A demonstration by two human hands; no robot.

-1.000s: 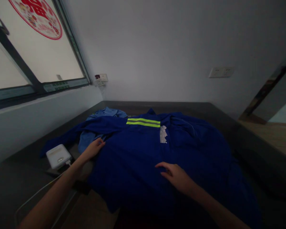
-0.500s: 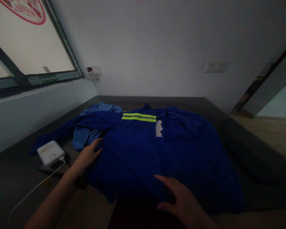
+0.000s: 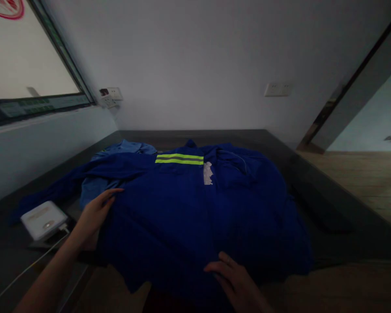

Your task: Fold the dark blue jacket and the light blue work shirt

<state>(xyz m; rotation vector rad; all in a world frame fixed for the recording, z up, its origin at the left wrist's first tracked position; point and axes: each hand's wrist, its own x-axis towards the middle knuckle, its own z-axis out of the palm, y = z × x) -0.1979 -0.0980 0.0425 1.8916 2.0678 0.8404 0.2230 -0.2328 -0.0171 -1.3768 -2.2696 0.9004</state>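
Note:
A dark blue work jacket (image 3: 169, 204) lies front up, with a yellow-green and grey reflective strip (image 3: 179, 159) across one side of its chest and a ragged whitish patch (image 3: 208, 174) by the front opening. At the jacket's left side edge, my left hand (image 3: 96, 213) has its fingers closed on the cloth. My right hand (image 3: 231, 276) pinches the front placket low down, close to the hem. Part of the hem hangs over the table's near edge. Beneath the outstretched sleeve (image 3: 68, 182) a lighter blue garment (image 3: 96, 191) shows.
A white box-shaped device (image 3: 44, 219) with a white cable (image 3: 29, 273) sits left of my left forearm. On the right of the dark table (image 3: 332, 256) lies a flat black object (image 3: 322, 208). The wall behind carries sockets (image 3: 278, 89); a window (image 3: 35, 52) is at left.
My view has turned slightly right. My right hand has gone from spread fingers above the jacket to pinching its front lower down. The left hand's fingers have drawn closer together at the side edge.

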